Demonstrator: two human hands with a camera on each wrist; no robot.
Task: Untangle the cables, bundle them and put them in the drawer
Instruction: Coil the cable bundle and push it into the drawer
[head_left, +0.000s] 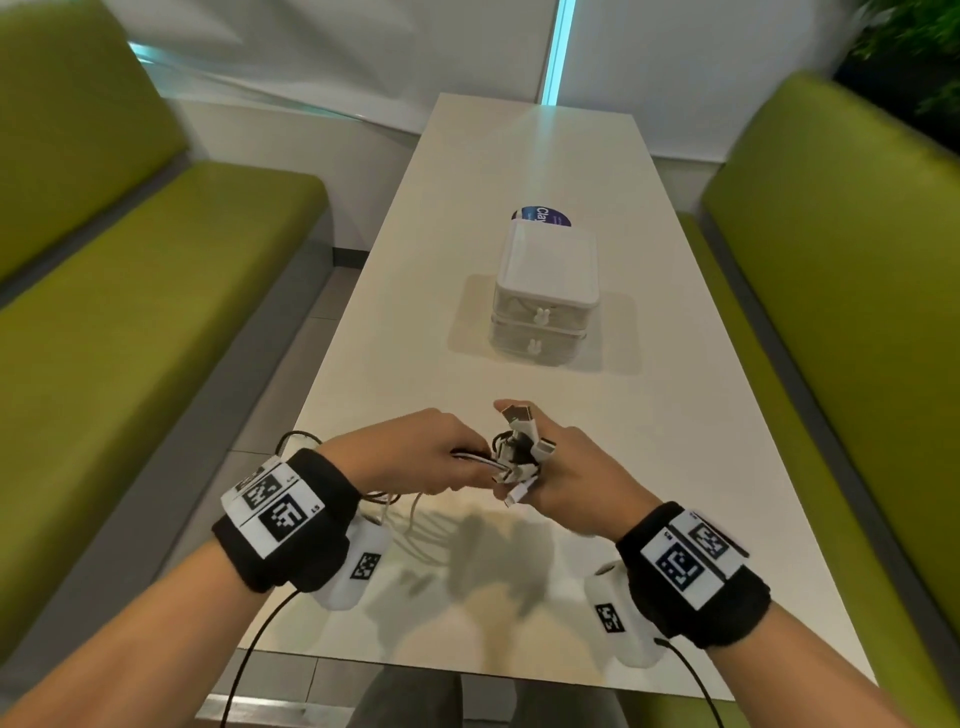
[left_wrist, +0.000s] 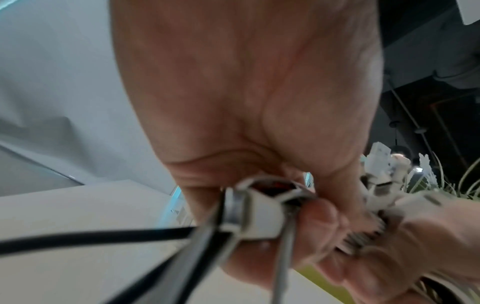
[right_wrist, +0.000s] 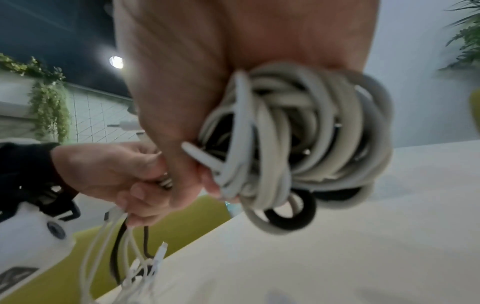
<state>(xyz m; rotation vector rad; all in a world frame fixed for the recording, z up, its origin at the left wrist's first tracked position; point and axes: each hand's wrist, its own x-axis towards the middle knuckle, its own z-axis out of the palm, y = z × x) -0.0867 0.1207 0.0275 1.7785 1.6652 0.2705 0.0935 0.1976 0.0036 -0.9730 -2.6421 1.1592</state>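
Note:
A coiled bundle of white and black cables hangs from my right hand, whose fingers curl round it above the table's near end. Several plug ends stick out between my two hands. My left hand pinches the loose cable strands just left of the bundle; their tails trail down over the table edge. In the left wrist view my fingers grip white and black strands close to the lens. A small white two-drawer box stands mid-table, both drawers pushed in.
The long white table runs away from me between two green benches. A blue round label lies behind the drawer box. Black wrist-camera leads hang below my forearms.

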